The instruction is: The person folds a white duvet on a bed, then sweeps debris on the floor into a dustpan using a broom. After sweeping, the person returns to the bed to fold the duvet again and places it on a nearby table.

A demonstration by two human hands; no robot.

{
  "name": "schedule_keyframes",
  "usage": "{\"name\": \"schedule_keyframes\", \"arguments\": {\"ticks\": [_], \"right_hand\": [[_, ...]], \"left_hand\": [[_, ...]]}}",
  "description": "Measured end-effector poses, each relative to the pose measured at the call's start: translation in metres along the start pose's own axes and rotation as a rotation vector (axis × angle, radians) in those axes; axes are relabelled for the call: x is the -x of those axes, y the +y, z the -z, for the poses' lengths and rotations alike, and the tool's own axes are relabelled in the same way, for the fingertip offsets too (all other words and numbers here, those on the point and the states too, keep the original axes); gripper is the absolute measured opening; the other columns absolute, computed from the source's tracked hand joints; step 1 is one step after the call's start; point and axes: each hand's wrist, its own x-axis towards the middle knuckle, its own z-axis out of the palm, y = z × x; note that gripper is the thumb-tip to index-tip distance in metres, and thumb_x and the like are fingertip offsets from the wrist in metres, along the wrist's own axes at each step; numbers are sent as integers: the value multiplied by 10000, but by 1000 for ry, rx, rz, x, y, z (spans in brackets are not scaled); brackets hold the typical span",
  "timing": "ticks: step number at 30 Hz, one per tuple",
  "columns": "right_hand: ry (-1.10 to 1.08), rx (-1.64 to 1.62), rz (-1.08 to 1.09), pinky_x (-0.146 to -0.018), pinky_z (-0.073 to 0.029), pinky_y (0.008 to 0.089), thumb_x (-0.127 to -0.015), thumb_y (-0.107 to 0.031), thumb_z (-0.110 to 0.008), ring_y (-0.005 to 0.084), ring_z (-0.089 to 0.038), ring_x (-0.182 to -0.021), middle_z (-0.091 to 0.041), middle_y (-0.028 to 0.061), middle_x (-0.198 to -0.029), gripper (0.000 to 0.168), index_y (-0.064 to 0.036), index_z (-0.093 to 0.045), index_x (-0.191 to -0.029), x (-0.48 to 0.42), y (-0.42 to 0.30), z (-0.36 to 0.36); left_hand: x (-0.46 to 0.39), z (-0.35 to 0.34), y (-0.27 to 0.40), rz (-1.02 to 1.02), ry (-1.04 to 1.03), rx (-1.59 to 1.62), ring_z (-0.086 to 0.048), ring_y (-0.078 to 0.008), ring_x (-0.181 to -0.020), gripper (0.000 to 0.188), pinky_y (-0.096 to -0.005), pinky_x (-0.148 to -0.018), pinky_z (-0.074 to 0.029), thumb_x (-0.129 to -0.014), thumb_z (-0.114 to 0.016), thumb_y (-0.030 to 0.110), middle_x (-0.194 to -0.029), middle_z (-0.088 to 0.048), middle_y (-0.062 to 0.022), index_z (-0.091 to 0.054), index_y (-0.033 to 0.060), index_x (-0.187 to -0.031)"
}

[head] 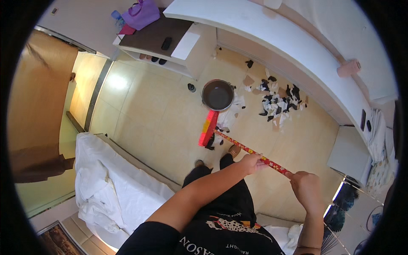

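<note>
Both my hands are on the red flowered handle of a broom (208, 128). My left hand (253, 164) grips the handle partway along, and my right hand (302, 186) is closed around its upper end. The broom's red head, with pink and yellow bristles, rests on the tiled floor just below a dark round bin (218, 94). Black and white scraps (222, 130) lie right beside the broom head. A larger pile of black, white and brown scraps (280, 103) is spread over the floor to the right.
A white bed (127, 191) stands at lower left. At the top, a cabinet (149, 38) holds a purple bag (142, 14) and a black phone-like object (166, 43). A long white desk (271, 35) curves along the right. A small dark object (191, 87) sits left of the bin.
</note>
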Motion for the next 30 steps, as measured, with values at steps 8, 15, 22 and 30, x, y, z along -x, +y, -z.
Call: {"name": "schedule_keyframes", "arguments": {"ticks": [8,15,22,30], "right_hand": [[-89,-116,65,-568,-459,377,-704,-94,-626,278,-579,-621,-591,106,-670,209,-98,-660,-910,31,1,15],[-159,71,323,-580,-474,369,-768,-110,-536,265,-599,-643,-591,93,-675,230,-137,-649,-966,-4,-20,-20],[-121,284,454,-573,-477,364,-756,-97,-520,263,-597,-626,-579,83,-690,266,-156,-648,-981,-53,24,4],[-21,406,347,-585,-476,364,-744,-103,-541,255,-599,-636,-590,89,-677,195,-129,-681,-878,-117,141,96]], "left_hand": [[44,9,-41,-90,16,80,-525,-304,-985,148,-495,-929,-426,-862,-547,88,-1000,-485,-152,-445,41,-958],[46,64,-33,-201,71,267,-525,-324,-1016,122,-487,-923,-436,-880,-521,103,-1020,-516,-200,-473,21,-955],[-10,17,-14,-220,-25,480,-499,-356,-1059,196,-511,-954,-401,-909,-441,94,-1089,-494,-231,-404,-27,-1059],[-113,-154,17,-213,-145,444,-483,-337,-1060,156,-495,-937,-422,-899,-466,85,-1113,-462,-207,-438,20,-1038]]}}
